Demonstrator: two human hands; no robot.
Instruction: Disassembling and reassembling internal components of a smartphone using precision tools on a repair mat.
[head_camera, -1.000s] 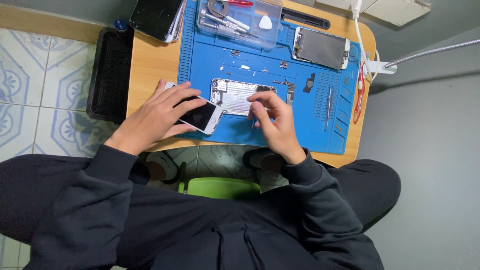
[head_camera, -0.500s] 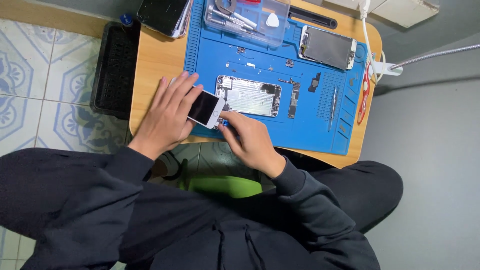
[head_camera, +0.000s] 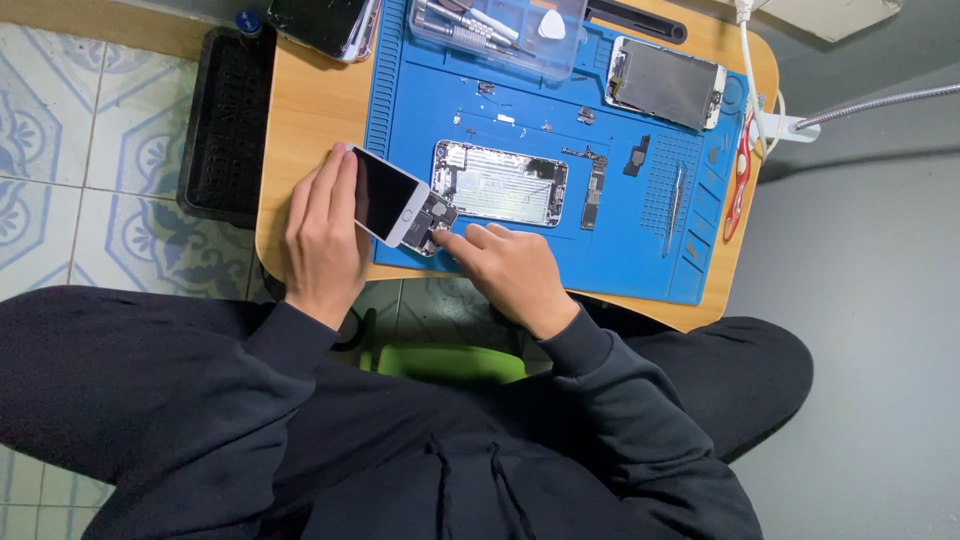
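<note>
Far left, black tray (head_camera: 225, 120) hangs off the counter (head_camera: 310, 110) edge over patterned tile floor (head_camera: 90, 170); a dark phone stack (head_camera: 320, 22) sits at the counter's top left corner. Left hand (head_camera: 322, 235) rests on the counter's wood edge, fingers stretched flat along the white-framed phone screen panel (head_camera: 390, 197), steadying its left side; grip loosely spread against it, not wrapped around. Screen panel lies tilted, black glass up, straddling the left border of the blue repair mat (head_camera: 620, 240), its lower end overlapping the open phone chassis (head_camera: 500, 183). Chassis lies flat in the mat's middle, insides showing. Right hand (head_camera: 510, 270) sits just below the chassis, fingertips drawn together at the dark parts where screen panel meets chassis; cannot tell if it pinches anything, too small. Above, clear parts box (head_camera: 500, 25) with tools and a white pick. Right of the chassis, a narrow logic board (head_camera: 594, 192) and small black part (head_camera: 636, 157), loose screws scattered near. Second phone body (head_camera: 666, 82) at the mat's upper right. Tweezers (head_camera: 674, 205) lie upright on the mat's right side, red-handled tool (head_camera: 738, 180) at the counter's right edge, white cable (head_camera: 750, 70) beside it.
</note>
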